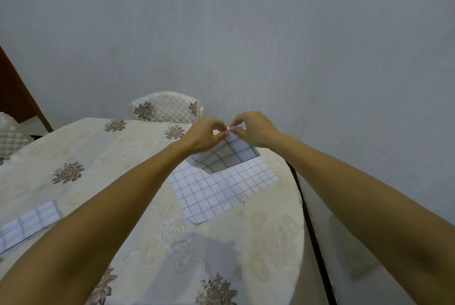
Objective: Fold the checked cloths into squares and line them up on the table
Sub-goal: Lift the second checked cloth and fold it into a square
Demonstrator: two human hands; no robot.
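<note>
A white checked cloth [216, 191] lies spread on the round table [123, 156] toward its far right side. Its far corner is lifted and folded back, so the shaded underside hangs above the flat part. My left hand [203, 136] and my right hand [253, 129] meet at that raised corner, both pinching it between thumb and fingers. A second checked cloth [27, 224], folded into a flat stack, rests at the table's left edge of view.
The table wears a cream tablecloth with brown flower prints. A quilted chair back [165, 107] stands behind the table and another [12, 137] at the far left. A grey wall is close behind; the table's right edge drops off beside a dark strip [312, 226].
</note>
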